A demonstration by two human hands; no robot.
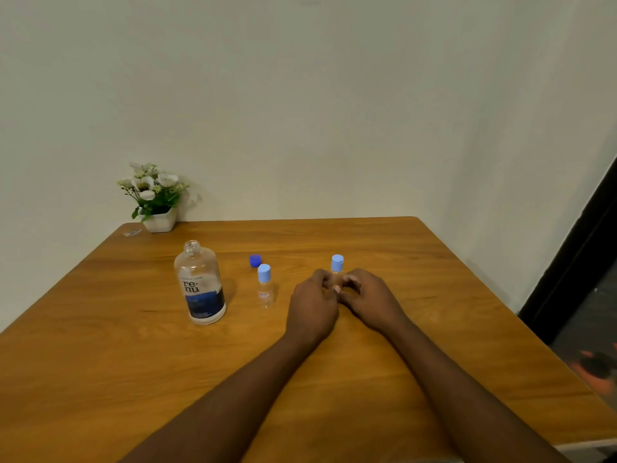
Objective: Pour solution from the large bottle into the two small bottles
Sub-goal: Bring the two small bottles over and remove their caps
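Observation:
The large clear bottle with a blue-and-white label stands upright and uncapped on the left of the wooden table. Its dark blue cap lies behind and to its right. A small clear bottle with a light blue cap stands alone near the middle. A second small bottle, also capped in light blue, stands to its right; my left hand and my right hand both curl around its body, which is mostly hidden by my fingers.
A white pot of white flowers sits at the table's far left corner against the wall, with a small clear scrap beside it. The table's right edge drops to a dark floor.

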